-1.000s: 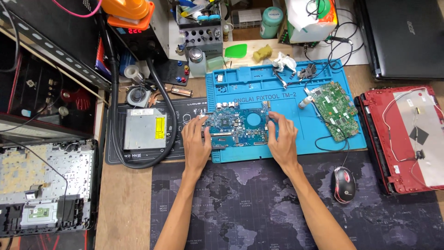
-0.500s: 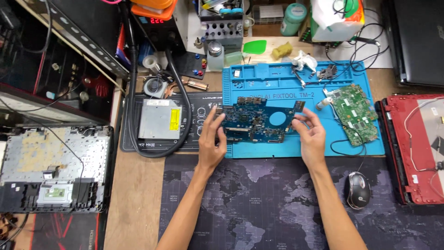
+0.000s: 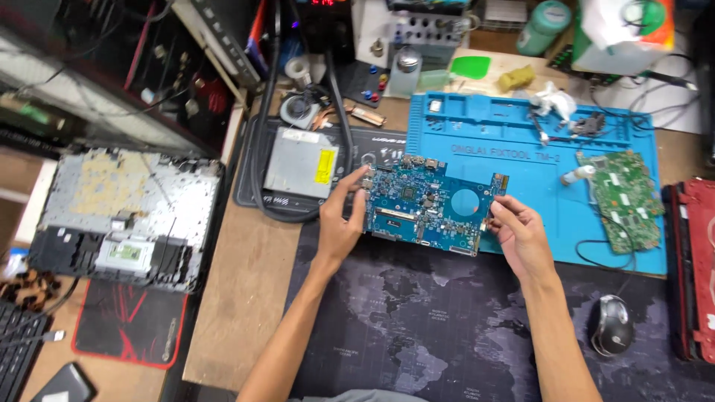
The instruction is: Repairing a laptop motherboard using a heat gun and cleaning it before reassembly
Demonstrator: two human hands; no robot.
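I hold the blue rectangular laptop circuit board (image 3: 428, 205) by its two short edges, lifted off the blue silicone repair mat (image 3: 521, 141) and hanging over the mat's near-left corner. My left hand (image 3: 341, 223) clamps the nine o'clock edge, thumb on top and fingers beneath, so I touch only the rim and not the chips. My right hand (image 3: 519, 232) pinches the three o'clock edge the same way, fingertips closed on the corner near the round cut-out. Gripped like this, the board stays level and its face looks up at me.

At three o'clock from the board a smaller green circuit board (image 3: 622, 197) lies on the mat with a thin black cable looping off it. At nine o'clock a flat silver optical drive with a yellow label (image 3: 302, 161) rests on a black pad, ringed by a thick black hose (image 3: 262, 141). Further out at nine o'clock sits a stripped grey laptop base (image 3: 123, 216). A black computer mouse (image 3: 612, 325) lies at five o'clock on the dark world-map desk mat (image 3: 439, 327). A red laptop shell (image 3: 693, 268) crowds the far three o'clock edge, leaving little room there.
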